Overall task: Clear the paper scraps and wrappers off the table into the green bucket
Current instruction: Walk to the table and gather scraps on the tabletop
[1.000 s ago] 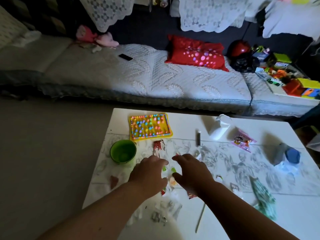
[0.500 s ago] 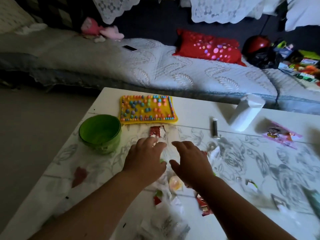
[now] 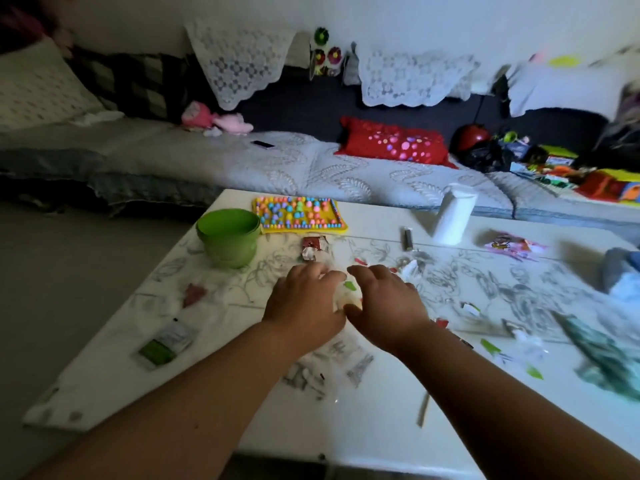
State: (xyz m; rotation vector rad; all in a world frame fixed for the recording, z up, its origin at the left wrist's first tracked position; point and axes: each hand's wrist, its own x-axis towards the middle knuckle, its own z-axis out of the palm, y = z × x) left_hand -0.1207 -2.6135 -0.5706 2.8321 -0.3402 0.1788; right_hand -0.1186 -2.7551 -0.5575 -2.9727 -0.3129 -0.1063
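The green bucket stands upright near the far left corner of the white table. My left hand and my right hand lie palm down side by side at the table's middle, fingers curled round a pale clump of paper scraps between them. A red and silver wrapper lies just beyond my left hand, beside the bucket. A green and white wrapper and a reddish scrap lie to the left. Clear wrappers lie under my forearms.
A yellow beaded mat, a white container and a small dark tube sit along the far side. A pink wrapper, a blue cloth and a green patterned wrapper lie at the right. A sofa runs behind.
The view has tilted up and closed in on the table. Both hands have stayed over the same clump of scraps and drawn a little closer together around it.
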